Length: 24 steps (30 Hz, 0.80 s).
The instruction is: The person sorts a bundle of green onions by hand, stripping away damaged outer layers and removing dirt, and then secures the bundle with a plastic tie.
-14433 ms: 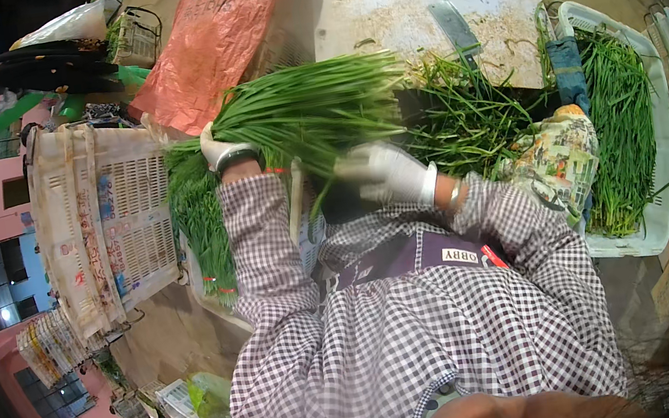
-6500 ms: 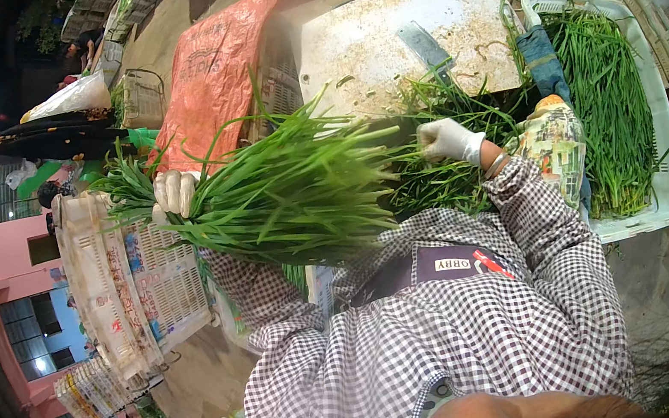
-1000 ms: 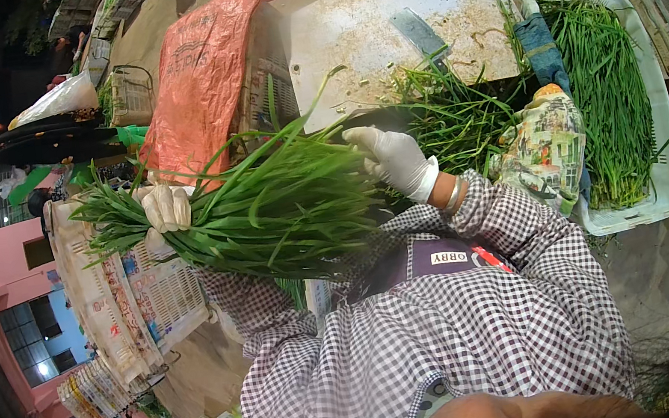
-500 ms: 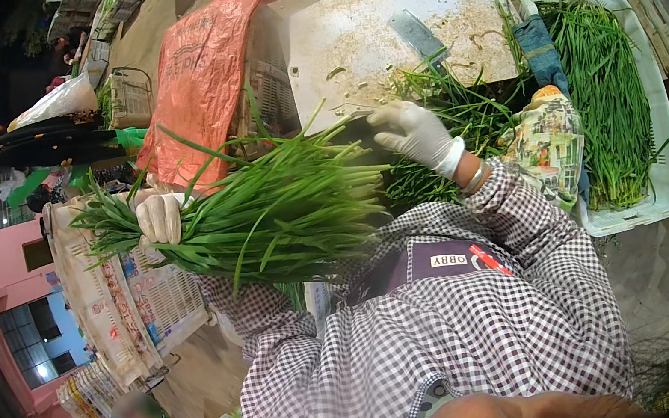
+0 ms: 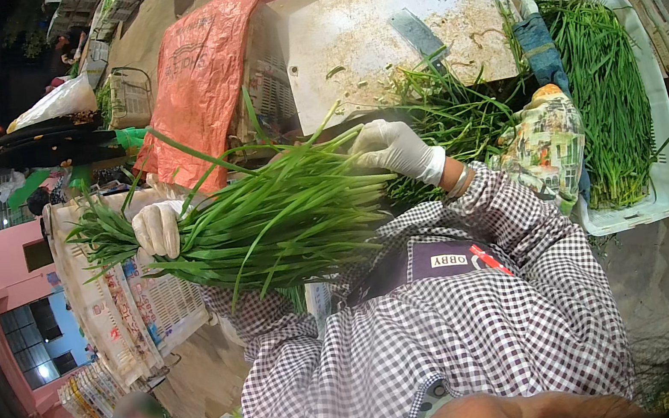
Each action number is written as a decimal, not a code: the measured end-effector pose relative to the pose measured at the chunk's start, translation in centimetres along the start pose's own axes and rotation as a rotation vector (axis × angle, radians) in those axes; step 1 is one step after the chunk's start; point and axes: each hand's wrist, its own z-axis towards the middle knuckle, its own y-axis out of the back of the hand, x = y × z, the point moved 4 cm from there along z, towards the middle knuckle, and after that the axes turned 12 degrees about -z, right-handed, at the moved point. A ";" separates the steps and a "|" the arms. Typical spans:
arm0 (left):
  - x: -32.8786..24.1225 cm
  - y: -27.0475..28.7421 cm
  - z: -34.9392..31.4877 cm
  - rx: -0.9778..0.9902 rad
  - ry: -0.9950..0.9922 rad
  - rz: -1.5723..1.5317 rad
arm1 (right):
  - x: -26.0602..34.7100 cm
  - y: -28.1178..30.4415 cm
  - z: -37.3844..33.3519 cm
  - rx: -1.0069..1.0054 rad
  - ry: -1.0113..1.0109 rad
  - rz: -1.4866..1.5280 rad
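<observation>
A thick bunch of garlic chives (image 5: pixel 284 216) lies sideways in front of my chest, leaf tips to the left and pale stem ends to the right. My left hand (image 5: pixel 157 231), in a white glove, is wrapped round its leafy end. At the stem ends, the fingers of my gloved right hand (image 5: pixel 399 149) are closed on a few stems. Beyond that hand is a loose heap of chives (image 5: pixel 466 107), partly resting on a stained white board (image 5: pixel 342 26). A cleaver (image 5: pixel 415 32) lies flat on the board among cut scraps.
On the right stands a pale crate (image 5: pixel 661 125) filled with chives (image 5: pixel 604 99). A blue cloth (image 5: pixel 540 48) and a patterned cloth bundle (image 5: pixel 545 143) sit beside it. An orange-red plastic sack (image 5: pixel 198 74) drapes over a crate at the back left. Stacked crates (image 5: pixel 106 304) stand at my left.
My right hand has moved left and slightly down, onto the stem ends of the bunch. My left hand still grips the leafy end, shifted slightly left and down.
</observation>
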 end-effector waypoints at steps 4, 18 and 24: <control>0.5 0.1 1.0 0.085 -0.044 -0.062 | -0.4 0.0 -0.3 -0.046 -0.018 0.012; 0.2 0.7 0.8 0.058 0.000 -0.062 | -2.6 4.4 -1.0 -0.090 -0.262 -0.323; 2.2 1.6 4.1 0.175 -0.040 -0.068 | 3.3 5.1 0.7 -0.234 0.181 -0.390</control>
